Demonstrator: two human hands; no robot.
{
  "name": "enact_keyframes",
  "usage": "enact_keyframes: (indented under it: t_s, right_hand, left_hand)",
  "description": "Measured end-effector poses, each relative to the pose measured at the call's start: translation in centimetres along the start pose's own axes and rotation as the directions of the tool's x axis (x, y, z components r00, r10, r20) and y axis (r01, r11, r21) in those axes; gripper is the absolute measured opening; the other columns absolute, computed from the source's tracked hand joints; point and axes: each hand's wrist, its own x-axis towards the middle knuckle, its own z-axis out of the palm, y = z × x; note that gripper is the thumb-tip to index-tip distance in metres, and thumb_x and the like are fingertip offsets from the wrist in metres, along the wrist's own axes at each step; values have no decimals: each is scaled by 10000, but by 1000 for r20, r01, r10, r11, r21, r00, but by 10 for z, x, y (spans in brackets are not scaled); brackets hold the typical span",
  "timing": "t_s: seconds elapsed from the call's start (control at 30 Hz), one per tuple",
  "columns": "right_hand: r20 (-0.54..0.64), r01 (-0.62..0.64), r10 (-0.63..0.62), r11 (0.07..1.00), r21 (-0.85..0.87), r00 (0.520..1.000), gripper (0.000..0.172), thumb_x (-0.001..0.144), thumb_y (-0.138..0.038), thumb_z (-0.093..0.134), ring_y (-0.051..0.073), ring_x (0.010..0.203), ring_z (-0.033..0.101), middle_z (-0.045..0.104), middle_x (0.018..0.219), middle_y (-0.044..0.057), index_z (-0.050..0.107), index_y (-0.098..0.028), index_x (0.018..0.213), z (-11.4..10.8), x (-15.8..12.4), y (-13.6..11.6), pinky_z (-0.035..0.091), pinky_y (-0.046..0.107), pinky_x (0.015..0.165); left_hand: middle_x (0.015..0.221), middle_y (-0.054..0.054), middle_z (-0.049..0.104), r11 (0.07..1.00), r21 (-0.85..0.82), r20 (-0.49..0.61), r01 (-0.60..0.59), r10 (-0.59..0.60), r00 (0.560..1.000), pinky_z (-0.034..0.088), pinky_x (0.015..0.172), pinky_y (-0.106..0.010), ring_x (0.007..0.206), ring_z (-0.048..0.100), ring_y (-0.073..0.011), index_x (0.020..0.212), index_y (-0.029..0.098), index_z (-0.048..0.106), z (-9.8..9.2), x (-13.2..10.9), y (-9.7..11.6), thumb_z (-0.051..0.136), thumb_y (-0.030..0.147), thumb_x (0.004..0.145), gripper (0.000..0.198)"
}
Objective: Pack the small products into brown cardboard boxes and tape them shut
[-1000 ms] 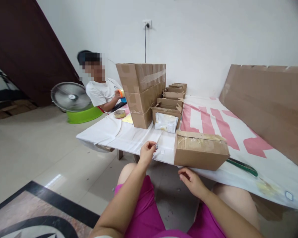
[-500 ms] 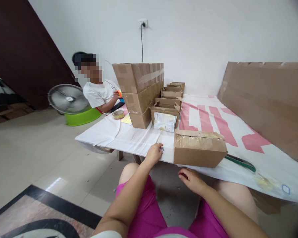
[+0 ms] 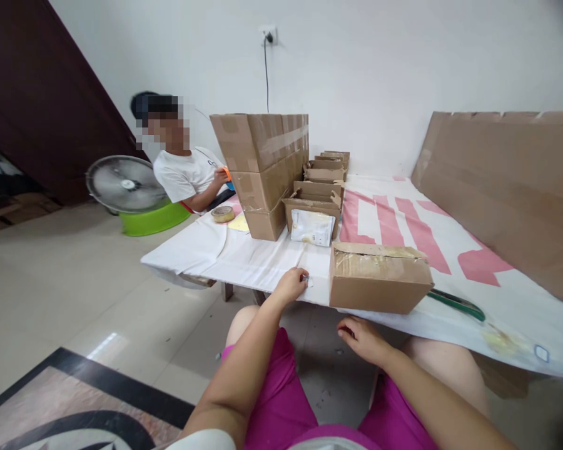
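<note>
My left hand point(image 3: 291, 285) rests at the front edge of the cloth-covered table point(image 3: 206, 259), its fingers curled together. By its fingertips is a small pale patch like a sticker point(image 3: 309, 282); whether the fingers pinch it is unclear. Just below the table edge hovers my right hand point(image 3: 362, 340), loosely bent, thumb a little apart from the fingers, with nothing visible in it. Above it a taped brown carton point(image 3: 380, 289) lies near the edge. Behind my left hand, a white printed pouch point(image 3: 312, 227) leans against an open carton point(image 3: 315, 194).
Stacked brown cartons point(image 3: 265, 181) stand at mid-table, left of the row of open ones. A tape roll point(image 3: 223, 215) lies left of them. Green-handled scissors or cutters point(image 3: 460, 304) lie at right, near a large cardboard sheet point(image 3: 502, 194). A person point(image 3: 187, 178) sits beyond, near a fan point(image 3: 129, 185).
The view has shifted slightly. My left hand has moved a touch at the sticker, which now looks paler, its blue marking less visible. My right hand stays about the same.
</note>
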Motion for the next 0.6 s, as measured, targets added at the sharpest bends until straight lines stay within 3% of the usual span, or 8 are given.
enact_keyframes:
  t_s: [0.33, 0.6]
  right_hand:
    - [3, -15, 15, 1000, -12, 1000, 187, 863, -269, 486, 192, 847, 612, 681, 928, 65, 651, -204, 923, -1, 0, -1, 454, 310, 757]
    - [11, -1, 2, 1000, -8, 1000, 178, 863, -275, 489, 183, 836, 606, 675, 910, 55, 646, -210, 914, 1, 1, 3, 447, 300, 758]
  left_hand:
    - [832, -45, 602, 1000, 7, 30, -9, 9, 1000, 426, 724, -272, 747, 572, -176, 749, 173, 659, -1, 2, 1, 645, 133, 663, 96]
    - [704, 13, 579, 992, -124, -16, 3, -5, 1000, 380, 649, -249, 649, 520, -141, 731, 201, 591, 1, -5, -2, 627, 102, 657, 129]
